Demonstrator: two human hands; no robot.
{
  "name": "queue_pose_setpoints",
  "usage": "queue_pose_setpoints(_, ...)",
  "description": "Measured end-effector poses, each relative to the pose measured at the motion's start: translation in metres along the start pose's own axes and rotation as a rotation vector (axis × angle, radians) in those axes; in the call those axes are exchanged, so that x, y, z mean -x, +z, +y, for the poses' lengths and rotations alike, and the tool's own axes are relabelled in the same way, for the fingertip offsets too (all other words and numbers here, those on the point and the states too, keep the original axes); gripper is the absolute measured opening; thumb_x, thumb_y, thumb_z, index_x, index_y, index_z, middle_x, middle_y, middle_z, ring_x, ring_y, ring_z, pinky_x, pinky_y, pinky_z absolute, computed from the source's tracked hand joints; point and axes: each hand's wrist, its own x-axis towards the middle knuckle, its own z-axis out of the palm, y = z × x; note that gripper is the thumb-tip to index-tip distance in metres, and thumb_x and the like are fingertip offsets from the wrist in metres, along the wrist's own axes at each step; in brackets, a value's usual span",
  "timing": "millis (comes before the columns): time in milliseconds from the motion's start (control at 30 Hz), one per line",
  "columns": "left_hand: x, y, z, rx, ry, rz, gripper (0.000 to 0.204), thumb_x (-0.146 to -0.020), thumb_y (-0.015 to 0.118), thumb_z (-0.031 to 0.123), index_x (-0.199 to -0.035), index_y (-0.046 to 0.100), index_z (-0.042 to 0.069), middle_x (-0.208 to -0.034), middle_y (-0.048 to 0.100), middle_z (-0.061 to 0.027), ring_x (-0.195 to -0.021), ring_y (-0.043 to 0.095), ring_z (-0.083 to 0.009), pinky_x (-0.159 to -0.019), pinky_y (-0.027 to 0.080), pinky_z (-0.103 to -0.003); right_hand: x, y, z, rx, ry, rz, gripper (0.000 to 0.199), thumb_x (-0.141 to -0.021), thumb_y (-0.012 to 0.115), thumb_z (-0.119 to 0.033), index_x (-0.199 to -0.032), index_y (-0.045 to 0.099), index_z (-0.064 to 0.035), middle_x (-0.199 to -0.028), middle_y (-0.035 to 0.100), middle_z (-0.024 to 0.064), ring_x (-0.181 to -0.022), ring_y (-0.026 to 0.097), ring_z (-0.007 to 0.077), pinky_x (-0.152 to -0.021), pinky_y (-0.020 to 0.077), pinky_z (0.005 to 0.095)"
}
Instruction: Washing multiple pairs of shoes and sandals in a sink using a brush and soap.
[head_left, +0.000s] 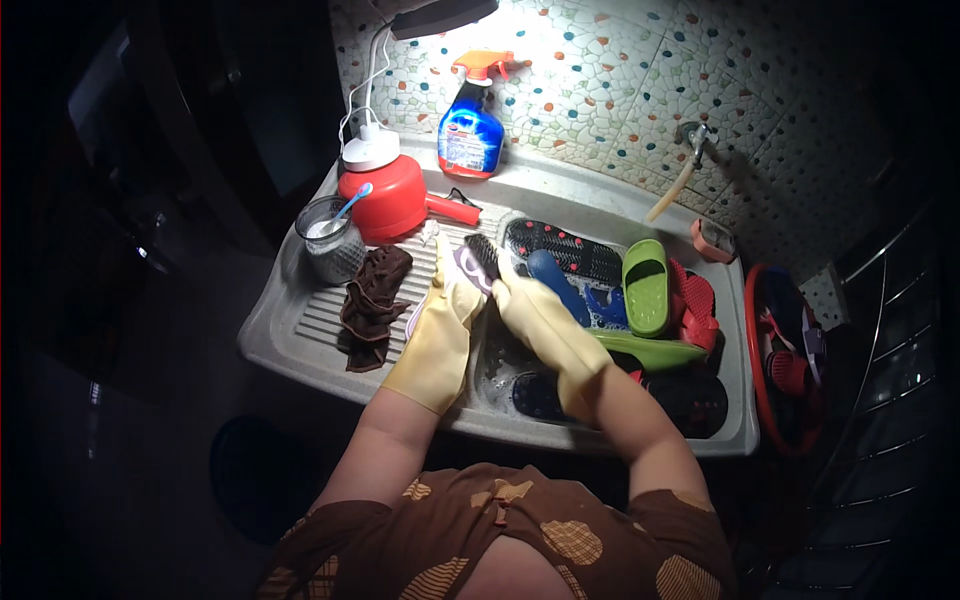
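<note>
A pale yellow rubber glove covers each of my hands. My left hand (450,300) is closed around a purple-and-white slipper (470,272), held above the border between the ribbed drainboard and the basin. My right hand (522,297) grips a scrubbing brush (482,250), its dark bristles against or very near the slipper; exact contact is hard to see. Much of the slipper is hidden by the left glove. Right of my hands, soapy water holds a black sole with red dots (565,250), a blue slipper (555,285) and a green slipper (646,288).
On the drainboard (312,320) lie a brown cloth (375,305), a glass jar of white powder (330,245) with a blue spoon, and a red-based lamp (385,200). Behind stands a blue spray bottle (470,135). A tap (697,140) with hose and a red basin (752,330) are at right.
</note>
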Motion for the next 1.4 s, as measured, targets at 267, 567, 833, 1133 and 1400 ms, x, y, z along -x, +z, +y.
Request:
queue_pose_setpoints(267,-0.003,-0.003,0.002,0.005,0.004,-0.007,0.046,-0.100,0.048,0.044,-0.113,0.056,0.001,-0.105,0.055,-0.0167,-0.097,0.055,-0.0273,-0.082,0.042,-0.044,0.020,0.014,-0.007,0.072,-0.021,-0.141,0.061,-0.102,0.044,-0.035,-0.156,0.026,-0.0152,-0.101,0.066,0.0314,-0.094,0.066,0.0467,-0.084,0.0505,0.0494)
queue_pose_setpoints(567,-0.001,-0.005,0.003,-0.025,0.001,0.000,0.043,-0.099,0.050,0.042,-0.110,0.058,0.001,-0.101,0.056,-0.0155,-0.093,0.056,-0.0259,-0.078,0.043,-0.043,0.010,0.017,-0.012,0.044,-0.113,-0.022,0.061,-0.102,0.039,-0.037,-0.154,0.027,-0.0088,-0.111,0.064,0.0312,-0.102,0.064,0.0456,-0.089,0.0494,0.0477)
queue_pose_setpoints(833,-0.004,-0.009,0.009,-0.047,-0.019,-0.003,0.040,-0.099,0.051,0.041,-0.108,0.059,0.002,-0.098,0.057,-0.0144,-0.090,0.057,-0.0246,-0.075,0.044,-0.043,0.012,0.029,0.022,0.004,-0.024,0.128,0.061,-0.103,0.038,-0.040,-0.157,0.024,-0.0152,-0.100,0.068,0.0294,-0.092,0.067,0.0459,-0.087,0.0498,0.0506)
queue_pose_setpoints(1133,-0.003,-0.007,0.009,-0.062,-0.019,-0.013,0.038,-0.099,0.053,0.039,-0.105,0.060,0.003,-0.093,0.058,-0.0132,-0.086,0.058,-0.0232,-0.072,0.044,-0.042,0.049,0.037,0.023,-0.078,0.019,0.011,0.059,-0.102,0.047,-0.035,-0.156,0.028,-0.0214,-0.112,0.062,0.0330,-0.105,0.064,0.0458,-0.093,0.0505,0.0449)
queue_pose_setpoints(1400,-0.004,0.001,0.016,-0.082,0.000,0.000,0.035,-0.099,0.055,0.038,-0.103,0.061,0.003,-0.090,0.059,-0.0121,-0.082,0.059,-0.0220,-0.069,0.045,-0.041,-0.035,0.034,0.061,0.056,-0.134,0.301,0.055,-0.102,0.042,-0.032,-0.153,0.036,-0.0125,-0.106,0.068,0.0285,-0.093,0.066,0.0454,-0.080,0.0509,0.0479)
